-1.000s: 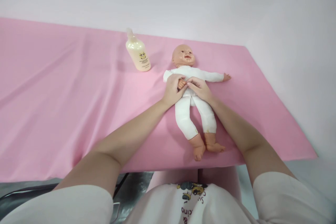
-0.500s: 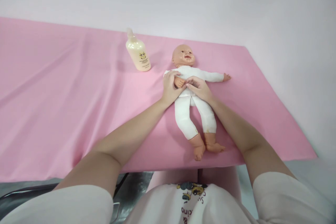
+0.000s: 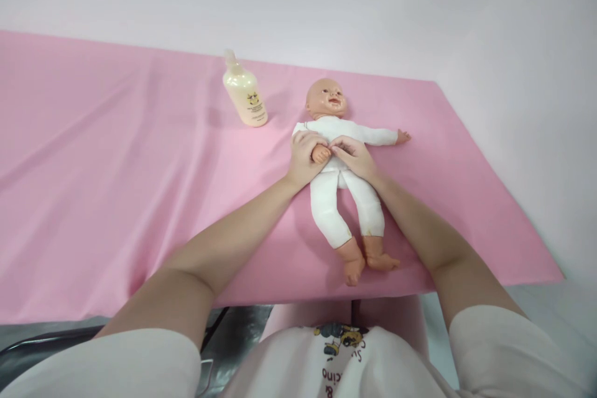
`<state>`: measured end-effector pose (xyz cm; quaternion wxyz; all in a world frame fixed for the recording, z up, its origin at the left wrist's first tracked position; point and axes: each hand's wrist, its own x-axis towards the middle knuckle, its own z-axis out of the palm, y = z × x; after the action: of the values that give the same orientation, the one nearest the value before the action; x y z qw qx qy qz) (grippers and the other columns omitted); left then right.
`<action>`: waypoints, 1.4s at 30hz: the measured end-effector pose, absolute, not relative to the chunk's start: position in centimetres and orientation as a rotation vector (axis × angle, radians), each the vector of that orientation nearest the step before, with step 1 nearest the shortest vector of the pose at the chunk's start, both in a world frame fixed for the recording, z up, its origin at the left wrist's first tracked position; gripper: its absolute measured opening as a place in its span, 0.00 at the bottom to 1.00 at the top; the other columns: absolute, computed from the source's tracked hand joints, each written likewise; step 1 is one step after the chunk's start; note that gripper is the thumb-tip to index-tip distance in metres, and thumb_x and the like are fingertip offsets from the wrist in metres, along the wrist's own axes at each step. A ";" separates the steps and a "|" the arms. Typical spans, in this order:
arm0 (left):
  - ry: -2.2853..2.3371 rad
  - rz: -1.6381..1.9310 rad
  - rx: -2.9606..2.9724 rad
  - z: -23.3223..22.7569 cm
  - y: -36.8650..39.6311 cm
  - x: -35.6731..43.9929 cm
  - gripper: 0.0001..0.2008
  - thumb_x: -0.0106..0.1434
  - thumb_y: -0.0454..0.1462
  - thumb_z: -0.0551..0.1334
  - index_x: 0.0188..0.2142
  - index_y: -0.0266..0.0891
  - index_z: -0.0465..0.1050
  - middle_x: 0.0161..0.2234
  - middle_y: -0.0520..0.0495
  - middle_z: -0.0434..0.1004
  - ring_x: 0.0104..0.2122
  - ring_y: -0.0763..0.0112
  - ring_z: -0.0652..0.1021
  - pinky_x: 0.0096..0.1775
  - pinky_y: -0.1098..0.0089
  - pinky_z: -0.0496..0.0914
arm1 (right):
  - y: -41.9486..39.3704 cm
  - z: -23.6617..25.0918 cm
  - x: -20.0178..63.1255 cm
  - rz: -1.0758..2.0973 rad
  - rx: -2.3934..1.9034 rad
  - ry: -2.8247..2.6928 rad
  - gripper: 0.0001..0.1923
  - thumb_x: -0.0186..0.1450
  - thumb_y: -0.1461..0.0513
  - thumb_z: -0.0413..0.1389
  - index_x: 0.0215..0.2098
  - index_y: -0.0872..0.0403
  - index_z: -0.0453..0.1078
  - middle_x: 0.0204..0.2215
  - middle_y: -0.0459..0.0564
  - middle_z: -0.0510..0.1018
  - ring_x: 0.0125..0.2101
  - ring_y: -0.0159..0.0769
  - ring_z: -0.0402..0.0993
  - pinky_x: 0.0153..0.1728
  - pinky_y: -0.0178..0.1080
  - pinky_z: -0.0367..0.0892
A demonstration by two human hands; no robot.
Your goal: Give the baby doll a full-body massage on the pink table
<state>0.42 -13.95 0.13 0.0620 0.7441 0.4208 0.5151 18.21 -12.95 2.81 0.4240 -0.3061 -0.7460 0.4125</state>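
Note:
A baby doll (image 3: 347, 196) in a white suit lies on its back on the pink sheet (image 3: 116, 186), head toward the wall. My left hand (image 3: 302, 158) wraps around the doll's near arm, whose small hand (image 3: 321, 153) is folded over its chest. My right hand (image 3: 354, 157) rests on the doll's belly, fingertips pinching at that small hand. The doll's other arm (image 3: 382, 135) stretches out to the right.
A cream lotion bottle (image 3: 244, 94) stands on the sheet left of the doll's head. The sheet's right edge (image 3: 504, 199) runs along a white wall. Below the sheet's front edge a dark metal frame (image 3: 233, 323) shows.
My left hand has shifted slightly along the doll's arm and the doll's small hand has turned a little. My right hand and the doll's body stay where they were.

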 end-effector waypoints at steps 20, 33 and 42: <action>1.171 1.542 2.417 0.4 -14.2 0.7 0.10 0.69 0.45 0.58 0.35 0.44 0.70 0.34 0.47 0.78 0.39 0.62 0.76 0.49 0.55 0.66 | -12.9 2.9 18.3 0.999 -0.734 -1.894 0.14 0.68 0.53 0.53 0.30 0.53 0.70 0.28 0.45 0.75 0.32 0.34 0.70 0.37 0.37 0.65; 1.167 1.533 2.369 0.9 -14.7 0.8 0.13 0.67 0.47 0.58 0.30 0.43 0.66 0.29 0.48 0.75 0.35 0.63 0.74 0.46 0.57 0.68 | -12.9 3.0 18.3 1.010 -0.775 -1.898 0.13 0.67 0.54 0.54 0.30 0.53 0.70 0.28 0.44 0.74 0.31 0.32 0.68 0.35 0.36 0.64; 1.086 1.467 2.409 1.3 -14.9 0.6 0.19 0.71 0.51 0.52 0.31 0.43 0.69 0.30 0.47 0.77 0.35 0.63 0.75 0.47 0.56 0.67 | -13.0 3.1 18.3 1.005 -0.760 -1.900 0.13 0.67 0.54 0.54 0.30 0.52 0.69 0.27 0.43 0.72 0.31 0.32 0.68 0.36 0.36 0.64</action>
<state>0.65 -14.92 1.35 0.0596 0.7956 0.3587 0.4846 18.31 -12.99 3.10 0.4174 -0.3028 -0.7573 0.4007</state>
